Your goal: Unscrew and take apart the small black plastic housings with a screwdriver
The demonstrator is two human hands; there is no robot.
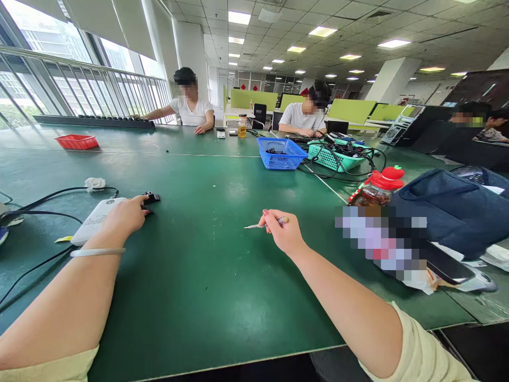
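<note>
My right hand (284,231) is closed in a writing grip above the middle of the green table (222,297). It holds a slim pen-like tool (257,226) with a patterned handle, its thin pale tip pointing left; its exact kind is unclear. On the left, my left hand (126,216) has its fingers curled at a small dark object (151,198), partly hidden by the fingertips. A white flat device (94,222) with a round dark spot lies beside and partly behind that hand. Black cables (47,197) run around it.
Crumpled tissue (95,184) lies beyond my left hand. A red tray (76,141), blue basket (281,154) and cable-filled green basket (336,157) stand farther off. A red-lidded bottle (377,185) and dark blue bag (449,207) are at right. Two people (193,111) sit opposite.
</note>
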